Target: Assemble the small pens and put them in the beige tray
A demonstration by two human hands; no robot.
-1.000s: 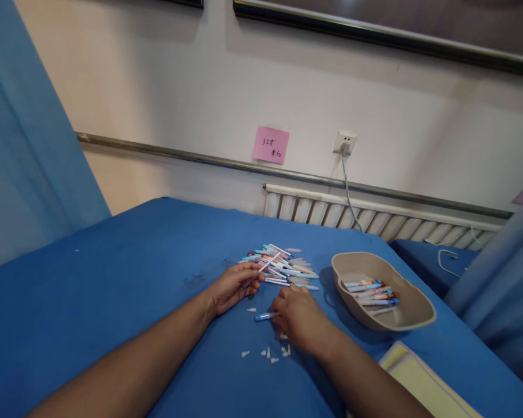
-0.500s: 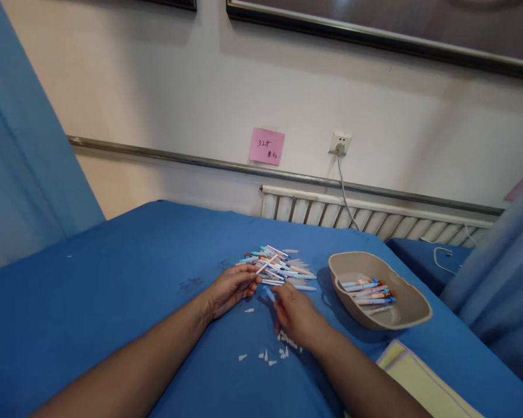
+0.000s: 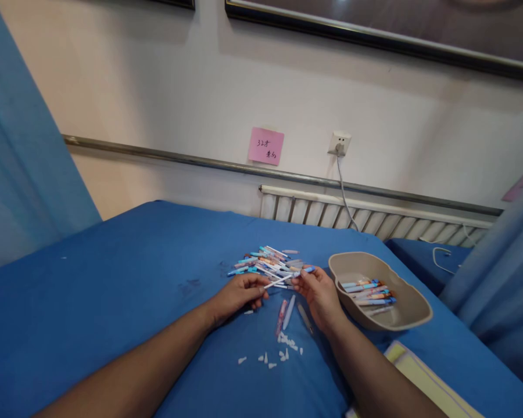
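My left hand (image 3: 240, 295) pinches one end of a thin white pen refill (image 3: 279, 281), which slants up to the right. At its other end my right hand (image 3: 321, 297) closes on a small blue pen part (image 3: 308, 269). The refill's tip meets that part at the fingertips; how far it goes in is hidden. Just beyond both hands lies a heap of pen pieces (image 3: 261, 264), with white sticks and coloured barrels. Nearer me are a pink patterned barrel (image 3: 281, 317), a lavender barrel (image 3: 289, 312) and a greyish barrel (image 3: 305, 319). Several small white cone tips (image 3: 287, 341) are scattered below them.
A beige bin (image 3: 407, 319) holding several pens stands to the right on the blue cloth (image 3: 135, 261). A yellow folded cloth or pad (image 3: 422, 383) lies by my right forearm. Behind the table are a radiator (image 3: 322, 212) and a wall socket (image 3: 340, 143) with a plugged-in cord.
My right hand has moved up and right with the blue part, uncovering the barrels beneath. My left hand shifted slightly right and lower, and the refill now reaches the blue part.
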